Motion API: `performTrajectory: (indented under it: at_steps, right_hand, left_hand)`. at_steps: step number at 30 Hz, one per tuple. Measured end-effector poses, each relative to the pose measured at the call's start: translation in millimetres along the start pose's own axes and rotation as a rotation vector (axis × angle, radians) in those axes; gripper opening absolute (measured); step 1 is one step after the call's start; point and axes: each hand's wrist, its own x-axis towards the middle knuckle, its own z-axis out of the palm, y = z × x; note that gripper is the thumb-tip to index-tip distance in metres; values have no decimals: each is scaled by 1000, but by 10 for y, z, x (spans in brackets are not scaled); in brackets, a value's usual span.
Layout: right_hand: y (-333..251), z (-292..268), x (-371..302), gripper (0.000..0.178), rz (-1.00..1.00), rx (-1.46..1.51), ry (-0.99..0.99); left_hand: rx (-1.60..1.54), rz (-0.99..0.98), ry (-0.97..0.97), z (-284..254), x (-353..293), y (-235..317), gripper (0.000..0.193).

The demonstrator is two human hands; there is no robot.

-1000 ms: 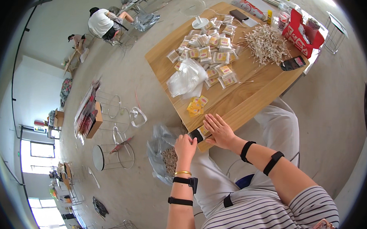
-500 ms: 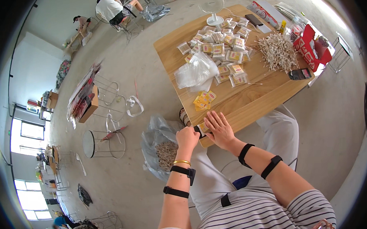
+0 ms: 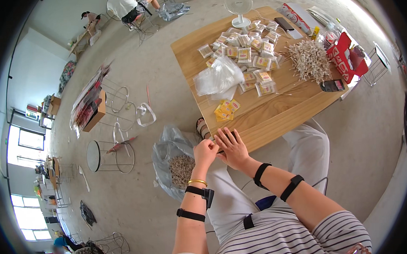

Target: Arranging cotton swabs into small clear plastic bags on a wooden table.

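Two bare hands meet at the near corner of the wooden table. The left hand is clenched at that corner, fingers curled inward; whether it grips anything cannot be told. The right hand is spread flat just beside it, fingers extended, palm down at the table's near edge, grasping nothing visible. Slivers of a dark item show beneath and between the hands at the same corner; most of it is covered, and its exact kind cannot be determined.

Several yellow cards lie overlapping on the table, near its left edge. Farther along that edge are clear plastic bags, adjoining a heap of bagged cotton-swab packets at the table's middle and far part. Loose cotton swabs form a pile toward the table's right end, with a black packet at its right corner. A white fan stands upright at the table's far edge. On the floor, left of the table, sits an open grey plastic bag containing small brownish pieces.
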Motion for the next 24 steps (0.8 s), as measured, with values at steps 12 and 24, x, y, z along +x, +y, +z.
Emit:
performTrajectory:
  at_steps: [12,24]
  right_hand:
    - [-150,-86,23,94,-28,146,28]
    - [-42,-81,41,104,-46,-89,-78]
  left_hand:
    - [-439,-499,347,224,-103,-798,63]
    - [-362,-326,447,425,-92,-434,57]
